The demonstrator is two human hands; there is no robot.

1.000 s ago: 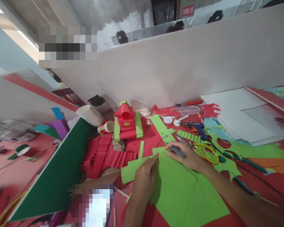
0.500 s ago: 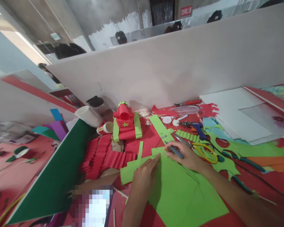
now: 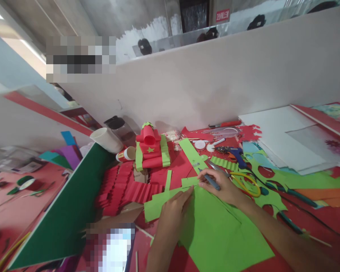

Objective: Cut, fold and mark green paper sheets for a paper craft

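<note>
A large light green sheet of paper lies on the red tabletop, with smaller green pieces at its upper edge. My left hand rests on the green paper, its fingers stretched out and pressing it down. Just to the right, my right hand grips a slim blue-grey pen close to the sheet's top edge. Whether the pen's tip touches the paper cannot be made out. Beside my right hand lie scissors with yellow handles.
A red and green paper tank stands behind, near pleated red paper and a white cup. A green board edges the left. On the right are a blue glue gun, green scraps and white sheets. A phone lies in front.
My right hand has shifted very slightly with the pen in it. My left hand stays on the green paper, almost unmoved.
</note>
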